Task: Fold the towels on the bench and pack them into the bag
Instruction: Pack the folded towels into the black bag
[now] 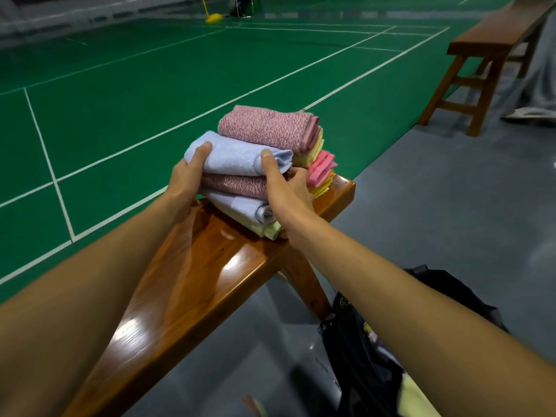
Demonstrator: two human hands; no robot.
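Observation:
Folded towels are stacked at the far end of the wooden bench. The nearer stack has a pale blue towel on top, then a mottled pink towel, another pale blue towel and a yellow towel. My left hand grips the stack's left side, thumb on the top blue towel. My right hand grips its right side, thumb on top. Behind it a second pile carries a pink towel on yellow and bright pink ones. A black bag stands open on the floor at lower right.
Green court flooring with white lines lies left of the bench; grey floor lies to the right. A second wooden bench stands at the upper right. Something pale yellow shows at the bag's mouth.

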